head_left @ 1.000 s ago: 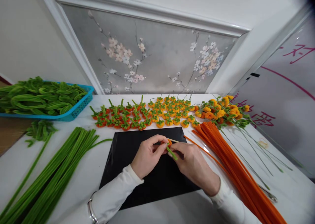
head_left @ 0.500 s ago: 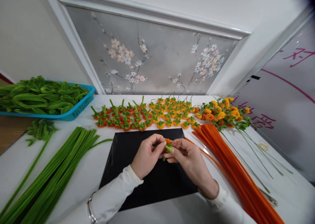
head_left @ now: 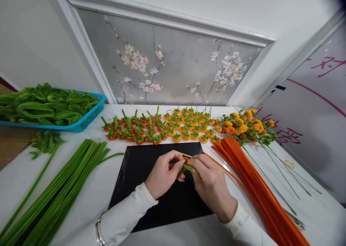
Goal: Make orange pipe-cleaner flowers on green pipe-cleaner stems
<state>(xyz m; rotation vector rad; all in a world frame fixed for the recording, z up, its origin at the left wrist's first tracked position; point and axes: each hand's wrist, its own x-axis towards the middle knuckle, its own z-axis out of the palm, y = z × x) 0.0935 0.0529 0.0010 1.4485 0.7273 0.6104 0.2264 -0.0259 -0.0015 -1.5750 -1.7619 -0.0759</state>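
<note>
Over the black mat [head_left: 167,202], my left hand [head_left: 164,174] is closed in a pinch on a small orange chenille flower [head_left: 186,160] with a green chenille piece [head_left: 187,168] at its base. My right hand [head_left: 211,181] presses its fingers against the flower and the green piece from the other side. A thin pale stick [head_left: 186,155] shows just behind the fingertips; which hand bears it I cannot tell. Most of the flower is hidden by the fingers.
Left lie green chenille stems [head_left: 62,188], a blue basket [head_left: 89,117] of green loops and short green pieces [head_left: 47,141]. Behind the mat stand rows of orange flowers [head_left: 139,139] and yellow flowers [head_left: 177,138]. Orange chenille stems [head_left: 251,181] and stemmed flowers [head_left: 243,125] lie right.
My right hand's fingers spread and shifted around the green piece, then closed near the flower again. The green piece now points more to the right. My left hand keeps its pinch.
</note>
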